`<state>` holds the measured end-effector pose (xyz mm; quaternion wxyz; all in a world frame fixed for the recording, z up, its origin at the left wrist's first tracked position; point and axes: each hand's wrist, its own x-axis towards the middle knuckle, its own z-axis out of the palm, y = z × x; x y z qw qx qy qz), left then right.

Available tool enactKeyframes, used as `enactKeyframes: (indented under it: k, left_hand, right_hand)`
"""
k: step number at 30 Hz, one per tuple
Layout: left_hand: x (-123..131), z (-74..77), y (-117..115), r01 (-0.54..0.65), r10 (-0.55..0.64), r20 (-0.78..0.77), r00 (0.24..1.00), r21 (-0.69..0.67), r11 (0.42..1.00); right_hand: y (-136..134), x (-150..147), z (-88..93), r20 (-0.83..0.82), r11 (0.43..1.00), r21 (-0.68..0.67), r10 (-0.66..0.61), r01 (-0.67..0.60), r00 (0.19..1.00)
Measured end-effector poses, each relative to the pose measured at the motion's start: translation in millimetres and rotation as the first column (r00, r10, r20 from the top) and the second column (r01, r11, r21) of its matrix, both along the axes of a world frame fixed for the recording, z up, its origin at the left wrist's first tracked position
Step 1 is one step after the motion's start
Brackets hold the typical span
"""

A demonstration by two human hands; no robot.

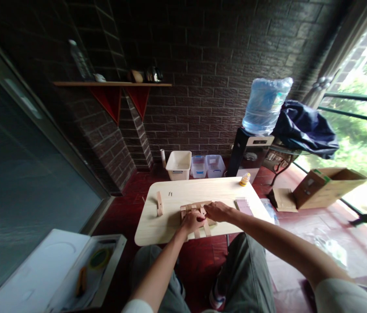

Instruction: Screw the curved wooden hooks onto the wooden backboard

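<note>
1. Left hand (192, 221) sits curled over the near part of a wooden slat frame (193, 208). A small red thing (200, 219) shows at its fingertips, and we cannot tell whether the fingers clamp it.
2. Our right hand (217, 211) lies palm down on the frame's 3 o'clock side, fingers stretched out and gripping nothing. It is just beside the left hand.
3. We see the frame lying flat on the light wooden counter (157, 230), close to its 6 o'clock edge.
4. At the frame's 9 o'clock, apart from it, lies a loose wooden slat (159, 203). At 10 o'clock are two tiny dark pieces (170, 194), too small for us to name.
5. At 3 o'clock a blurred flat booklet (243, 205) lies on the counter. At 1 o'clock, near the far corner, stands a small yellow bottle (245, 179).
6. Beyond the counter at 12 o'clock, on the floor, we see a white basket (179, 165) and two clear bins (207, 166) side by side.
</note>
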<state>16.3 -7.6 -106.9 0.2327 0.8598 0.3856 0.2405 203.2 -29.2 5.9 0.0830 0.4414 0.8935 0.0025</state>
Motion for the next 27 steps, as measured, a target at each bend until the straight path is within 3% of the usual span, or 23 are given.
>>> enactKeyframes:
  k: [6, 11, 20, 24, 27]
  left_hand:
    - [-0.3, 3.2, 2.6, 0.028, -0.028, 0.004, 1.0, -0.019, 0.999]
    - [-2.7, 1.5, 6.5, 0.087, -0.087, -0.001, 0.996, 0.012, 0.996]
    - [-3.6, -8.9, 7.1, 0.057, -0.057, 0.039, 0.998, 0.004, 0.998]
    - [-3.4, -7.2, 5.4, 0.045, -0.045, 0.059, 0.997, -0.011, 0.999]
    - [-2.4, -2.8, 3.1, 0.038, -0.037, 0.068, 0.997, -0.025, 0.999]
  right_hand:
    - [-0.1, 5.9, 1.5, -0.017, 0.999, 0.013, 0.039, -0.038, 0.999]
    - [-0.4, 1.5, 0.9, -0.004, 1.0, -0.017, -0.023, 0.023, 1.0]
    - [1.4, -3.0, 3.6, 0.009, 0.999, -0.026, 0.022, -0.022, 1.0]
    - [-2.3, -7.9, 5.1, 0.024, 0.998, -0.004, -0.064, 0.064, 0.998]
    - [-2.3, -9.5, 11.5, 0.013, 0.999, -0.018, -0.036, 0.036, 0.999]
